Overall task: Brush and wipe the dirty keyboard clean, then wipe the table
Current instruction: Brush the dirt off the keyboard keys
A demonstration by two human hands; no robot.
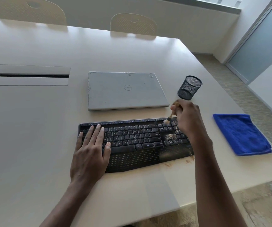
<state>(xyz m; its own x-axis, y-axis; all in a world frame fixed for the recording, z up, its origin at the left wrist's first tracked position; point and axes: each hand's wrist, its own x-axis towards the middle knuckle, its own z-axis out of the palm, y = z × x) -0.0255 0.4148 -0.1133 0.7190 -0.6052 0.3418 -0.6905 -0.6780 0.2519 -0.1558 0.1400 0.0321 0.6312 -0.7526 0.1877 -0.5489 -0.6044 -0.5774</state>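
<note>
A black keyboard (138,141) with a palm rest lies on the pale table (33,128). Brownish dust covers its right side near the arrow keys, and more has spilled onto the table at its front right corner. My left hand (91,151) lies flat on the keyboard's left end, fingers spread. My right hand (187,118) grips a small wooden-handled brush (169,117), whose pale bristles touch the top row at the keyboard's right. A folded blue cloth (241,133) lies on the table to the right of the keyboard.
A closed grey laptop (127,90) lies behind the keyboard. A black mesh pen cup (189,87) stands to its right, just beyond my right hand. A cable slot (27,76) runs across the table at left. Two chairs (133,25) stand at the far edge.
</note>
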